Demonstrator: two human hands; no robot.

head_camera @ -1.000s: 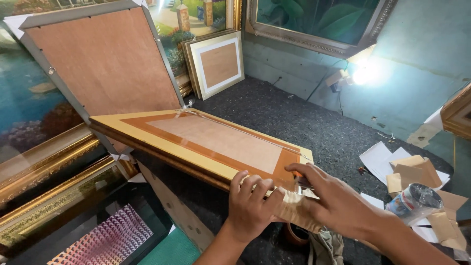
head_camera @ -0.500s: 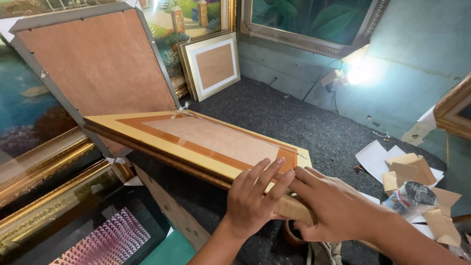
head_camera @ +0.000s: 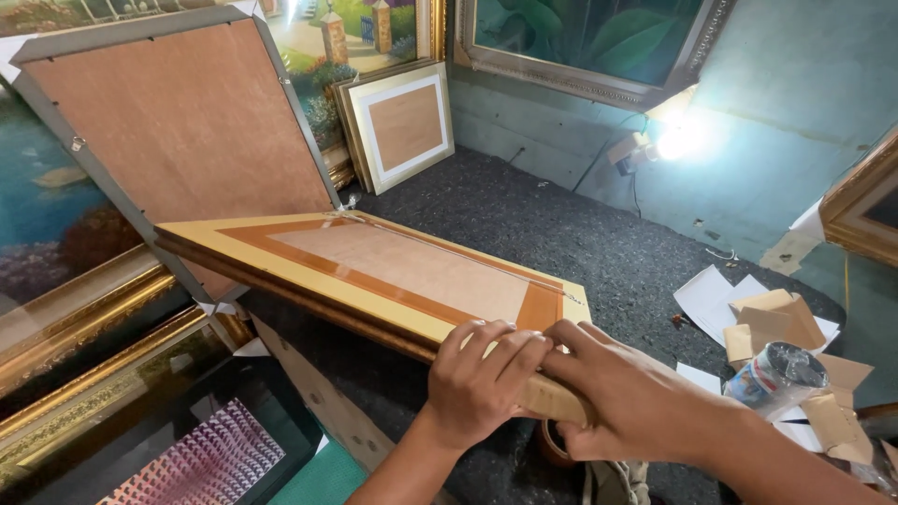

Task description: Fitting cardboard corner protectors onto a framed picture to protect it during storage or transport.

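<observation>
Both hands come in from 6 o'clock: the left hand (head_camera: 486,379) lies palm down with fingers pressed together over the near corner of the yellow frame (head_camera: 374,276), and the right hand (head_camera: 622,393) wraps that same corner, fingers curled. The frame lies face down, its long axis running from 10 to 4 o'clock. Dark carpeted floor (head_camera: 561,224) lies open toward 1 o'clock, with scrap papers (head_camera: 748,299) at 3 o'clock.

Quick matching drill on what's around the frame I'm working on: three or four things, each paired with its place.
Things:
1. yellow frame
2. small white-bordered frame
3. tape roll
4. lamp

Places:
A. leaning against the far wall
B. lit, low on the green wall
C. under both hands, left hand and right hand
D. on paper scraps at right

Pairs: 1-C, 2-A, 3-D, 4-B
</observation>
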